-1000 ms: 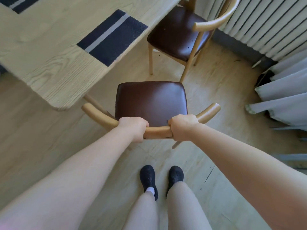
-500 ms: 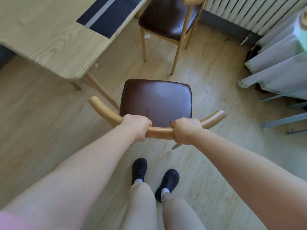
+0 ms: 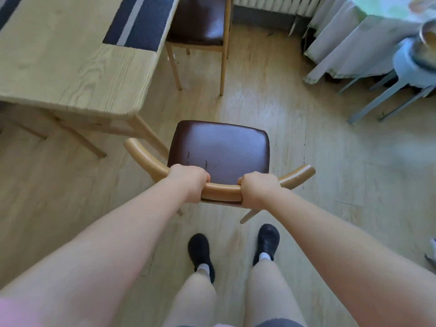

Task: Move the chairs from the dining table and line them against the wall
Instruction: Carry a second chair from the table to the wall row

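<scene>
Pale wood floor (image 3: 271, 109); a chair (image 3: 219, 147) stands clear of the bench (image 3: 70, 74), left hand (image 3: 190, 182) and right hand (image 3: 258, 188) fingers clenched around its curved backrest (image 3: 221, 191).

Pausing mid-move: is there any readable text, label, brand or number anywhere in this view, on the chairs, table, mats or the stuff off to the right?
None: no legible text, label, brand or number shows in this view.
Held chair: plain brown seat with scuffs, no label.
Second chair: no marking.
Dining table and placemat: only a pale stripe, no lettering.
Cloth-covered table at right: pattern too blurred to tell whether it holds any text.
</scene>
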